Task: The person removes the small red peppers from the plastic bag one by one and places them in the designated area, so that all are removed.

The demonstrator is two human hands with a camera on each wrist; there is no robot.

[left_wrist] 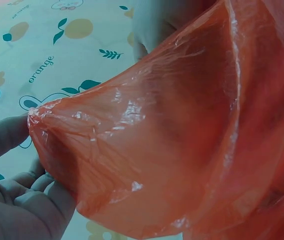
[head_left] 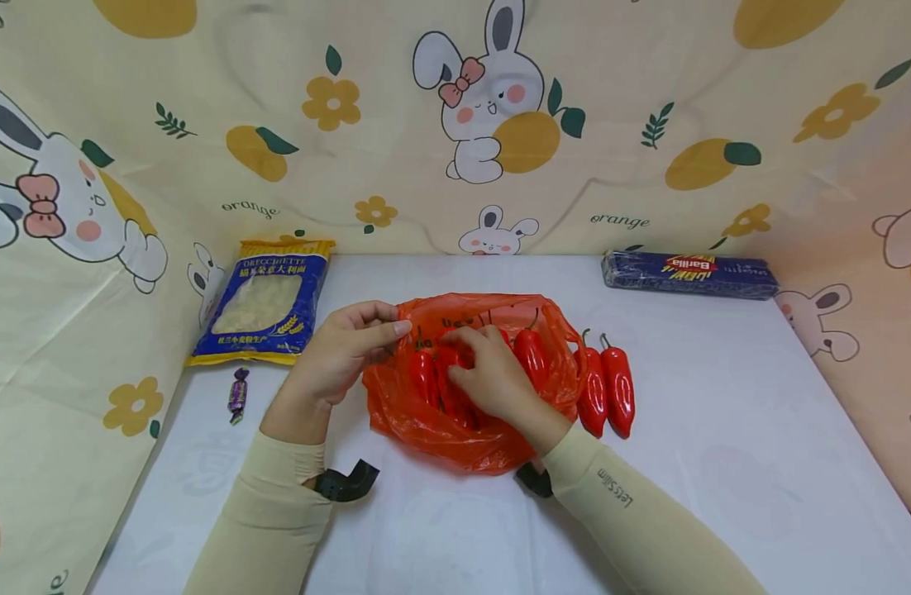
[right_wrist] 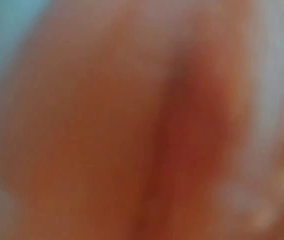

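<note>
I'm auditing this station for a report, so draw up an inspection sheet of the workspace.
Surface: white tabletop.
Job's things: red plastic bag with peppers inside; two loose peppers lie just right of it.
Clutter: orecchiette pack at back left, purple-wrapped candy in front of it, spaghetti box at back right.
Grips: left grip pinches the bag's edge; right grip reaches into the bag, whether it holds a pepper is unclear, and its wrist view is blurred.
Cables: nothing seen.
Surroundings: backdrop printed with rabbits and oranges.
</note>
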